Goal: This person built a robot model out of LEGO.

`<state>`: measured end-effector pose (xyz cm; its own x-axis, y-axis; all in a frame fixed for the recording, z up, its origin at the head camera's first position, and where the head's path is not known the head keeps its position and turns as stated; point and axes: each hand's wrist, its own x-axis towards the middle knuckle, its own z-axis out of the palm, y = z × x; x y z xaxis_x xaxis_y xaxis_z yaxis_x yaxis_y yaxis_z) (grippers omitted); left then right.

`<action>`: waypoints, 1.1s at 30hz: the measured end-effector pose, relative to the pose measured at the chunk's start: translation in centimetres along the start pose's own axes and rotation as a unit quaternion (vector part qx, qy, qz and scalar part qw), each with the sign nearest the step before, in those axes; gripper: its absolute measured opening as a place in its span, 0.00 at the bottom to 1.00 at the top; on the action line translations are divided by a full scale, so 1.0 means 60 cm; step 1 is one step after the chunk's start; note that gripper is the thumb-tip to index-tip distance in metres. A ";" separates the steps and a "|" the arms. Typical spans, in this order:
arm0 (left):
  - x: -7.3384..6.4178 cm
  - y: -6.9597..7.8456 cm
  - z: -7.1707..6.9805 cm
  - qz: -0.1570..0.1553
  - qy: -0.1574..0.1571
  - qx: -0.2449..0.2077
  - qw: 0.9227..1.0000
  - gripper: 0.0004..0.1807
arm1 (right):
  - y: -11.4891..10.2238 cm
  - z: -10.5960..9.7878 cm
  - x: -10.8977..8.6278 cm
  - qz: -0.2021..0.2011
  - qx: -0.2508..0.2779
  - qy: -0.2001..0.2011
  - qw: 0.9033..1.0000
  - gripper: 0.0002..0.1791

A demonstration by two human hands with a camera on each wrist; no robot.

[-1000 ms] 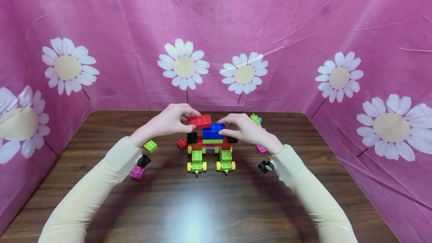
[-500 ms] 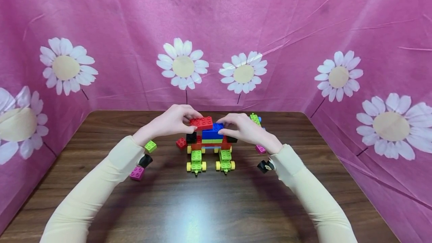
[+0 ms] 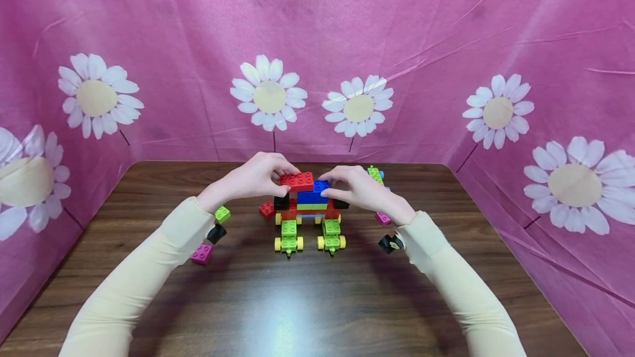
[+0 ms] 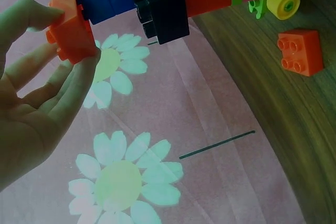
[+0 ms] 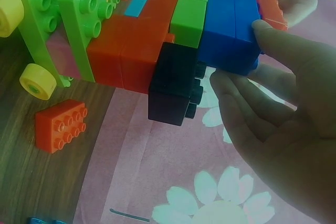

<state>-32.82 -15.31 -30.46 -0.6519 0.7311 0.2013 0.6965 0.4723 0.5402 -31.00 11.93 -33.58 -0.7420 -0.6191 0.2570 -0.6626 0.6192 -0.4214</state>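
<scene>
My left hand (image 3: 253, 176) pinches a red building brick (image 3: 297, 181) between thumb and fingers. That brick sits at the upper left of the blue bricks (image 3: 311, 197); in the left wrist view it looks tilted against them, and I cannot tell whether it is pressed on. With thumb and fingers, my right hand (image 3: 359, 187) grips the blue bricks from the right side. Under them come lime bricks (image 5: 189, 19), red bricks (image 5: 126, 51) and a black brick (image 5: 170, 85) on each side. Two lime wheeled bases (image 3: 289, 236) with yellow wheels carry the build.
Left of the build lie a loose red brick (image 3: 267, 210), a lime brick (image 3: 222, 214) and a magenta brick (image 3: 201, 254). To the right are another magenta brick (image 3: 382, 218) and a lime piece (image 3: 375, 174). A pink flowered cloth (image 3: 317, 26) surrounds the wooden table (image 3: 238, 302).
My left hand has shifted slightly right and down with the red brick, bringing it further over the blue bricks. The right hand keeps its grip, nearly still.
</scene>
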 end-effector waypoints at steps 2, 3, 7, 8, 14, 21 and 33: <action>0.001 0.000 0.001 0.000 -0.001 0.010 1.000 0.19 | 0.000 0.000 0.000 0.003 0.000 -0.001 1.000 0.17; 0.001 0.000 0.001 0.001 -0.002 0.015 1.000 0.19 | 0.000 0.001 0.000 0.004 0.000 -0.002 1.000 0.17; 0.003 0.003 -0.002 0.004 -0.006 0.036 0.999 0.19 | 0.001 0.000 -0.001 0.004 0.001 -0.001 1.000 0.17; 0.004 0.005 -0.004 0.005 -0.009 0.041 0.999 0.20 | 0.001 0.000 0.000 0.003 0.001 0.000 1.000 0.17; 0.012 0.010 -0.012 0.017 -0.027 0.073 0.997 0.20 | 0.000 -0.002 0.000 -0.003 0.005 0.002 1.000 0.17; 0.013 0.014 -0.013 0.014 -0.037 0.090 0.995 0.21 | -0.001 -0.003 0.000 -0.002 0.004 -0.001 1.000 0.17; 0.008 0.013 0.008 0.031 0.001 0.085 0.996 0.17 | -0.004 -0.003 -0.002 0.007 0.002 -0.002 1.000 0.17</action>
<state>-32.47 -14.34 -30.35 -0.6071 0.7602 0.2315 0.7755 0.5031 0.3814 -30.76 11.95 -33.34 -0.7506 -0.6124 0.2482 -0.6520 0.6253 -0.4289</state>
